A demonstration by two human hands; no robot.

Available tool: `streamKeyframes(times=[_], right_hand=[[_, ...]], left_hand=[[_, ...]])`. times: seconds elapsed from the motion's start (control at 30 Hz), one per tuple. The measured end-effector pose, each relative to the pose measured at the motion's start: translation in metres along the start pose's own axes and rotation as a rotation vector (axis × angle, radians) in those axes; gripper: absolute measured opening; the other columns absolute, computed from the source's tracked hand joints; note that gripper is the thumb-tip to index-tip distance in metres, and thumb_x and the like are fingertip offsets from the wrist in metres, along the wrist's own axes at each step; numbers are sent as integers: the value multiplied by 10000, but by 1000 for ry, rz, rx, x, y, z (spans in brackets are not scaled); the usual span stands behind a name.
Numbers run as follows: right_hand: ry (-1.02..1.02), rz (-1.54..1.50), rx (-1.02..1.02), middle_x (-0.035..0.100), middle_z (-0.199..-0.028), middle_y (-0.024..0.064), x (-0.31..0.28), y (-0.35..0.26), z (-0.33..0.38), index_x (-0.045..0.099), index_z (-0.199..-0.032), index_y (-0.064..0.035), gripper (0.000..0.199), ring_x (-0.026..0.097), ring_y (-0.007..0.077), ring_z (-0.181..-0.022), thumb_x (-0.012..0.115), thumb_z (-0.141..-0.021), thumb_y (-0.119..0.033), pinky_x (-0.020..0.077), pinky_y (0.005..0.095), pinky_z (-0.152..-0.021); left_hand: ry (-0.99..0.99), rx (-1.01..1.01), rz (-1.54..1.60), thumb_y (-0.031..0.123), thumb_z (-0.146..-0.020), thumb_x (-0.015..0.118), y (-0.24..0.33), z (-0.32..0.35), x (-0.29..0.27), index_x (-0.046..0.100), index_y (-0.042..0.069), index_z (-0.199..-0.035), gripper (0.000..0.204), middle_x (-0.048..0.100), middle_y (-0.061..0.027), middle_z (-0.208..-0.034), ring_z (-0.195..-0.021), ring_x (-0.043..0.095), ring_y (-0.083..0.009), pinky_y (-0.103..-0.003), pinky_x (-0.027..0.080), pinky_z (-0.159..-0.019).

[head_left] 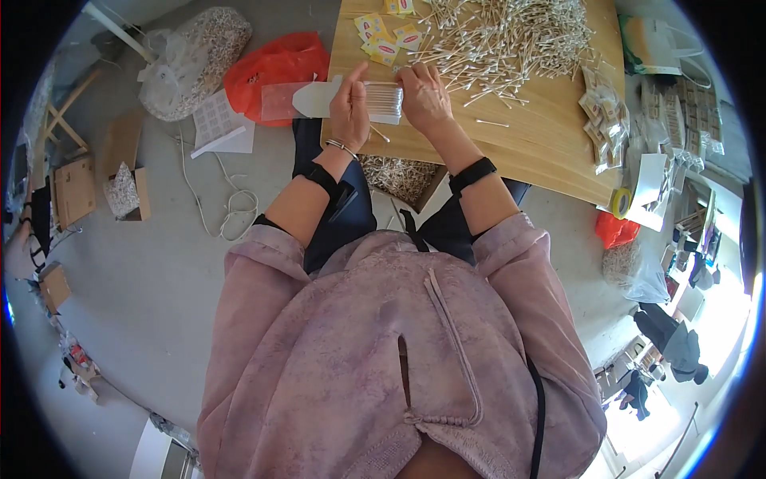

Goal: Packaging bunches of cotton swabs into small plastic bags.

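Item in hand: one clear sleeve bag (319, 100), held at the near edge of the wooden counter (542, 144). My left hand (349, 108) pinches its mouth; my right hand (423, 96) is closed on a bundle of cotton swabs (384, 100) sitting at that mouth, about part-way in by my reading. Done: a row of filled packets (606, 120) at the counter's right edge. Left: a large loose heap of swabs (511, 36) and several yellow labels (387, 40) beside it; I judge most work remains.

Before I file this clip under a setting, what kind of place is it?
Probably a small hand-packing workshop: a wooden table heaped with cotton swabs, finished packets stacked at its edge, and bulk bags on the floor.
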State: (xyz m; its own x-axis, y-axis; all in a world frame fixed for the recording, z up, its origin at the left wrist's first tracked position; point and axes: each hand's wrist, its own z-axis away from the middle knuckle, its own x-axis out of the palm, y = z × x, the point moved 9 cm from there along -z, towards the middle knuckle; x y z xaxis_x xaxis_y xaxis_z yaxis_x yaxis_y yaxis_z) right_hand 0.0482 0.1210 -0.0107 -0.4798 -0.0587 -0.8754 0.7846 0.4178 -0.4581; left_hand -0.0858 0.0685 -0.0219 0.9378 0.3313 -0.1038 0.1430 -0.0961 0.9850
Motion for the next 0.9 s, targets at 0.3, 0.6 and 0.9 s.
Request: streamKeyframes(times=[0.3, 0.6, 0.9], right_hand=[[-120, -187, 70, 601, -971, 97, 1, 8, -12, 628, -922, -116, 130, 561, 306, -973, 563, -811, -132, 473, 414, -825], [8, -90, 1, 557, -996, 82, 4, -5, -4, 675, -928, -154, 165, 533, 307, -982, 563, -809, -128, 469, 399, -838], [169, -160, -60, 543, -993, 88, -15, -17, 13, 651, -942, -121, 239, 516, 301, -968, 692, -719, -195, 447, 393, -831]], left_hand=[[-4, -3, 14, 294, -991, 389, -9, 0, 0, 524, 33, -1250, 392, 597, -128, -1182, -1116, 545, -203, -283, 403, -932], [20, 20, 55, 272, -994, 368, -10, 0, -1, 512, 24, -1258, 390, 590, -125, -1190, -1107, 542, -197, -280, 398, -936], [-3, 33, 118, 306, -1001, 348, -14, -2, 1, 518, 16, -1248, 417, 574, -123, -1214, -1135, 523, -203, -284, 380, -956]])
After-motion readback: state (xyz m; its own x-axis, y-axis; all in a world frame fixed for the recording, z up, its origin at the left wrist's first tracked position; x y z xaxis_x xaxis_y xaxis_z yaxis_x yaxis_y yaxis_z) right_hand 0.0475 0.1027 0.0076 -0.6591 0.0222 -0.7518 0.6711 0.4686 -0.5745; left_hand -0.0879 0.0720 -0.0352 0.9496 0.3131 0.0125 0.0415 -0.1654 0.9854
